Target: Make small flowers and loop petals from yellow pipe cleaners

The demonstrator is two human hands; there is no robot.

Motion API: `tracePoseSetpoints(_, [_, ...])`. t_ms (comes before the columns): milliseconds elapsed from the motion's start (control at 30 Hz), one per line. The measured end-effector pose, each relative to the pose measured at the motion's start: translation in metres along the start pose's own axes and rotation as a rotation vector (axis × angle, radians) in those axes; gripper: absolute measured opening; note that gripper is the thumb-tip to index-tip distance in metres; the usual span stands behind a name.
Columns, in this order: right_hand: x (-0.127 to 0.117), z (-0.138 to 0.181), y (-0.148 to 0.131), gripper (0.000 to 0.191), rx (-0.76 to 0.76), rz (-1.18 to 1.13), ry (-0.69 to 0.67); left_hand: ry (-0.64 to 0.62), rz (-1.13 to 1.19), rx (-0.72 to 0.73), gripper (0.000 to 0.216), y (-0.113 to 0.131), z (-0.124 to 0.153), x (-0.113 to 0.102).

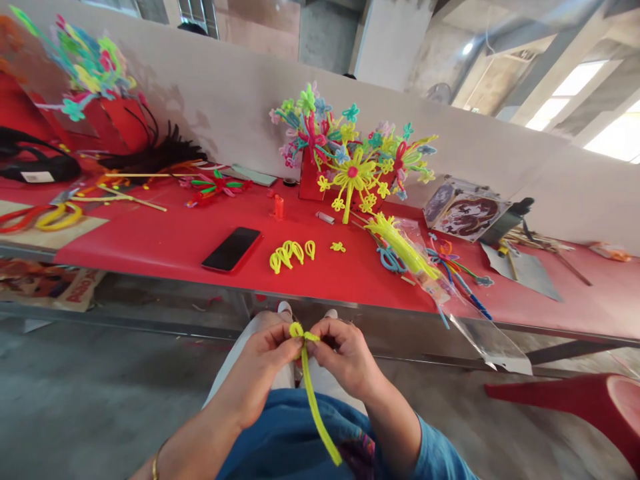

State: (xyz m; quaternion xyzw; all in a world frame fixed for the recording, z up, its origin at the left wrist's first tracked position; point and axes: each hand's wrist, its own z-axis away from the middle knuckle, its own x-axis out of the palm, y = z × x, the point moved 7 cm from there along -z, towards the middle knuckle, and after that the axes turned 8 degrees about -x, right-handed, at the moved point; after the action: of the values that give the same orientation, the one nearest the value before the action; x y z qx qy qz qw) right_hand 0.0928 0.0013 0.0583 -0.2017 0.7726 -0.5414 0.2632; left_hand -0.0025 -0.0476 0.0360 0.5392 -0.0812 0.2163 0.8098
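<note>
Beyond held yellow stem (pixel 311 397): phone (pixel 231 249), loops (pixel 287 250), scissors (pixel 392 261).

Upper-right windows (pixel 580 79): light is entering, clipping to white.
Partition (pixel 240 100): soft shadows are falling at left.
Red tabletop (pixel 325 280): sheen is showing at right.
Floor (pixel 100 387): lying dimmer.
Red stool (pixel 575 400): edge distortion is stretching it.
Yellow stem (pixel 315 407): fine fuzz is blurring.

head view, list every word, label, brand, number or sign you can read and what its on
None can be read for certain.
Printed package, lower left: large letters, too blurred to read.
White label on the black item, far left: too small to read.
</note>
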Motion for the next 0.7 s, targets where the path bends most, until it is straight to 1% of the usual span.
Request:
tracePoseSetpoints(100, [0.005, 0.000, 0.015, 0.019, 0.083, -0.156, 0.039, 0.009, 0.074, 0.008, 0.011, 0.000, -0.001, 0.000])
tracePoseSetpoints(167, [0.007, 0.001, 0.018, 0.024, 0.087, -0.150, 0.065, 0.031, 0.113, 0.035, 0.010, 0.000, -0.003, -0.002])
tracePoseSetpoints(233, [0.008, 0.001, 0.016, 0.021, 0.084, -0.039, 0.057, 0.065, 0.105, 0.066, 0.008, -0.001, -0.003, -0.006])
tracePoseSetpoints(333, [0.005, 0.000, 0.011, 0.007, 0.081, 0.156, 0.037, 0.096, 0.017, 0.099, 0.008, -0.001, -0.004, -0.009])
tracePoseSetpoints(367, [0.003, 0.000, 0.008, 0.006, 0.068, 0.210, 0.032, 0.094, -0.022, 0.108, 0.008, -0.001, -0.004, -0.010])
tracePoseSetpoints(467, [0.000, -0.001, -0.001, 0.011, -0.019, 0.360, -0.030, 0.076, -0.193, 0.121, 0.011, 0.003, -0.003, -0.012])
tracePoseSetpoints(600, [0.000, -0.001, -0.010, 0.012, -0.132, 0.547, -0.163, 0.062, -0.462, 0.143, 0.010, 0.010, -0.001, -0.013])
tracePoseSetpoints(700, [-0.001, -0.002, -0.021, 0.008, -0.261, 0.680, -0.211, 0.036, -0.496, 0.121, 0.010, 0.011, -0.001, -0.012])
